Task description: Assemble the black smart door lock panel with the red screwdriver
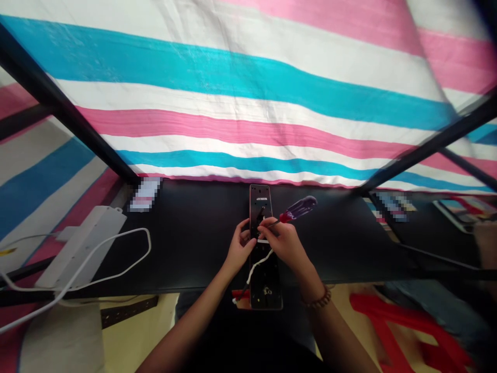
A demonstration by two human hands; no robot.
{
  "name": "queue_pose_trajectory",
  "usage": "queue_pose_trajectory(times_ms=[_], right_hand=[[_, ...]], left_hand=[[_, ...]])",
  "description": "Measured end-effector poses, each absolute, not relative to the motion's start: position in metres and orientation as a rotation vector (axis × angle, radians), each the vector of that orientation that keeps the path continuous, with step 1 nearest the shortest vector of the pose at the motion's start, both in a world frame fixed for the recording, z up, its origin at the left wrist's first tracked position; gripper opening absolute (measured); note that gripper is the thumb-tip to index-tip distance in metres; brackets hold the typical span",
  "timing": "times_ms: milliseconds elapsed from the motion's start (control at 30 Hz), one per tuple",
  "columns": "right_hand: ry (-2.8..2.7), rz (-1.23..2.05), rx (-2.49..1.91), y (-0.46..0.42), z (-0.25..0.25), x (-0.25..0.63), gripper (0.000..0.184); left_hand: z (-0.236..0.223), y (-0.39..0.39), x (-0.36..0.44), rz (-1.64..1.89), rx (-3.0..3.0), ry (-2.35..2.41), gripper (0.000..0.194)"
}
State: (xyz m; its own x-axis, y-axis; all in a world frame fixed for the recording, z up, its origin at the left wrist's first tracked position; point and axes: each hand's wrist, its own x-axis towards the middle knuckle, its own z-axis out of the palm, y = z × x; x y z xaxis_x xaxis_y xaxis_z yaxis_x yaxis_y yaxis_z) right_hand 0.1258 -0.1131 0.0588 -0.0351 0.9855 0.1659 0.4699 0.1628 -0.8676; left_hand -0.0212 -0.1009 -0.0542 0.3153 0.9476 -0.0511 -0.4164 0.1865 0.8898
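Right hand (282, 244): grip pressed together on a screwdriver (298, 209), purple handle, red collar, shaft angled down toward a long black faceplate (261, 207) lying lengthwise on the black desk (194, 233). Left hand (239, 243): grip curled at the faceplate's edge, pinch or mere touch not determinable. White cable (258, 265) across the faceplate's lower half. White power strip (79, 248) well apart, left. Bead bracelet (316, 299) on right wrist.

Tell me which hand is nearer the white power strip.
Left. The left hand is right of the power strip; the right hand is farther right, past the left hand.
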Motion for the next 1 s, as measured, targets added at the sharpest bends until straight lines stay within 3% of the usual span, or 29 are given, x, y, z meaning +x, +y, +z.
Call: queue_pose_trajectory(times_ms=[433, 1000], right_hand=[[-1.317, 0.869, -1.432, -0.116, 0.064, 0.143, 0.02], [-1.584, 0.814, -1.439, -0.113, 0.052, 0.131, 0.017]], left_hand=[[-0.044, -0.103, -0.022, 1.06, 0.881, 0.708, 0.069], [-0.05, -0.102, -0.022, 1.073, 0.89, 0.713, 0.069]])
